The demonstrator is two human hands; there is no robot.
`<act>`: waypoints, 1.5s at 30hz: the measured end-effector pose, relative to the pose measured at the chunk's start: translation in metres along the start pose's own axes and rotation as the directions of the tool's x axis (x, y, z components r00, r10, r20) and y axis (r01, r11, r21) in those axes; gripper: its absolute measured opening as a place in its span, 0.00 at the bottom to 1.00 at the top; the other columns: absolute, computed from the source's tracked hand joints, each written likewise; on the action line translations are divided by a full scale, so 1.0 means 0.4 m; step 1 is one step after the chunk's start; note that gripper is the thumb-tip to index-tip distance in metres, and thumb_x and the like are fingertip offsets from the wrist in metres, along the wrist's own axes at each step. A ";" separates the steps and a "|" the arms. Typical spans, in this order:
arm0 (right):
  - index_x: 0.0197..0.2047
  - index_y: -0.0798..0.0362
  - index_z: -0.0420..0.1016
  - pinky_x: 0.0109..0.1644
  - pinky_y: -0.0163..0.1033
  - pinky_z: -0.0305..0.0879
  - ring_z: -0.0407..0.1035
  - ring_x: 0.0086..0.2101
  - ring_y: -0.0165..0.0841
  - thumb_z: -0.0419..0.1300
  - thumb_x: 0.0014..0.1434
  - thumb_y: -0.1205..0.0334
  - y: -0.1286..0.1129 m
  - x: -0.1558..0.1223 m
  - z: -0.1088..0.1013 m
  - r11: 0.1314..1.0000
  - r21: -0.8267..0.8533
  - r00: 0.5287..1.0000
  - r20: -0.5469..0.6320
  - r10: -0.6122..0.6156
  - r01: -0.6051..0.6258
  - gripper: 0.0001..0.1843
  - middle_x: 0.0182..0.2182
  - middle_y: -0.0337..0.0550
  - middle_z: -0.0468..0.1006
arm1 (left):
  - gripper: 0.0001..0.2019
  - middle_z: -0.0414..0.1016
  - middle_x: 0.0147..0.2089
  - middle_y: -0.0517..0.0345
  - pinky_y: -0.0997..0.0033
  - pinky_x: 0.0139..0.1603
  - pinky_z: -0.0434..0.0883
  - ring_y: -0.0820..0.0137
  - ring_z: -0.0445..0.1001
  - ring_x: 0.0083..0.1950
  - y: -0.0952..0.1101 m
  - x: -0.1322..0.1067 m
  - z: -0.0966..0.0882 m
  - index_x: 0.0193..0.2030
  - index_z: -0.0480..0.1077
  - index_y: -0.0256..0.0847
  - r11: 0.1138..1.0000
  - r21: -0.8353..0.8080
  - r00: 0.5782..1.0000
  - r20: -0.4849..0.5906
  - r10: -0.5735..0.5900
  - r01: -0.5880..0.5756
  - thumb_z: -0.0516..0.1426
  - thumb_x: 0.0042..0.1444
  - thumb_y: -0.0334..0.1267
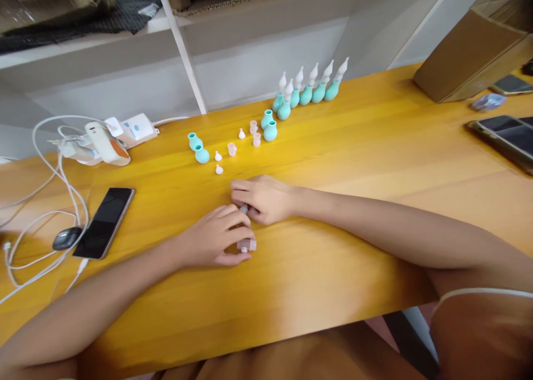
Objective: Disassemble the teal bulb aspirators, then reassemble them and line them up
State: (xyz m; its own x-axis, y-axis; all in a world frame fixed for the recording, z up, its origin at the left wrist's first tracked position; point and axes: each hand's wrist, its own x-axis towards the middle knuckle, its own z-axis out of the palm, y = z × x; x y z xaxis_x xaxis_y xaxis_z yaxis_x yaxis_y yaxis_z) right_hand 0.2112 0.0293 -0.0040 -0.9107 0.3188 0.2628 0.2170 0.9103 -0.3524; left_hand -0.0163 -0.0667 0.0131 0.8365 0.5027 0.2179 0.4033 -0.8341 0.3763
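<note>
My left hand [214, 237] is curled over the table, its thumb and fingers closed on a small clear plastic connector [249, 245]. Against it, my right hand [268, 198] pinches a small greyish translucent piece [244, 208]; fingers cover most of that piece, so its kind is unclear. Beyond the hands lie small white nozzle tips [219, 170] and several pinkish clear connectors [232, 149]. Teal rubber bulbs [202, 154] without tops stand at the left, and two more teal bulbs [270, 131] stand further right.
Several teal bulbs with white nozzles [306, 94] stand along the back of the table. To the left are a black phone [105, 223], a dark mouse [67, 238], white cables and a power adapter [135, 129]. A cardboard box [462, 58] and another phone [506, 138] occupy the right.
</note>
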 end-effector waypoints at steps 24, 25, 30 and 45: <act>0.48 0.53 0.74 0.39 0.37 0.54 0.72 0.38 0.35 0.58 0.66 0.69 0.024 0.013 0.014 0.981 0.162 0.993 -0.046 0.113 -0.104 0.08 0.42 0.46 0.83 | 0.06 0.80 0.44 0.54 0.62 0.51 0.75 0.65 0.78 0.45 -0.040 -0.004 0.002 0.52 0.79 0.45 0.825 -0.468 0.779 -0.367 -0.508 0.317 0.63 0.70 0.36; 0.48 0.53 0.75 0.39 0.37 0.54 0.72 0.38 0.36 0.58 0.67 0.69 0.023 0.013 0.013 0.980 0.160 0.991 -0.042 0.125 -0.117 0.08 0.42 0.46 0.83 | 0.06 0.81 0.46 0.53 0.62 0.52 0.75 0.65 0.79 0.47 -0.043 -0.004 0.005 0.52 0.78 0.44 0.788 -0.529 0.748 -0.372 -0.549 0.315 0.63 0.71 0.39; 0.49 0.53 0.76 0.40 0.38 0.55 0.73 0.38 0.37 0.56 0.69 0.68 0.020 0.014 0.008 0.976 0.135 0.983 -0.042 0.176 -0.169 0.08 0.43 0.48 0.84 | 0.12 0.81 0.47 0.52 0.63 0.54 0.78 0.66 0.80 0.49 -0.050 0.005 0.009 0.47 0.72 0.42 0.622 -0.766 0.673 -0.373 -0.639 0.166 0.68 0.69 0.45; 0.45 0.54 0.75 0.40 0.38 0.57 0.71 0.35 0.35 0.50 0.73 0.66 0.037 0.005 0.015 0.974 0.129 0.949 -0.233 0.212 -0.186 0.12 0.37 0.46 0.82 | 0.17 0.82 0.42 0.57 0.66 0.52 0.81 0.68 0.82 0.46 -0.071 0.014 0.010 0.43 0.78 0.40 0.522 -0.835 0.596 -0.333 -0.731 0.173 0.77 0.56 0.45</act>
State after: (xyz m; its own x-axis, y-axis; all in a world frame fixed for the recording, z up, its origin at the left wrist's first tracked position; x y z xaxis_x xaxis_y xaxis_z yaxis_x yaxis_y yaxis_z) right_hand 0.2107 0.0418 -0.0142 -0.7364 0.5573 0.3835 0.3358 0.7933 -0.5079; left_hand -0.0216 -0.0410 0.0001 0.0805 0.9847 0.1547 0.0453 -0.1586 0.9863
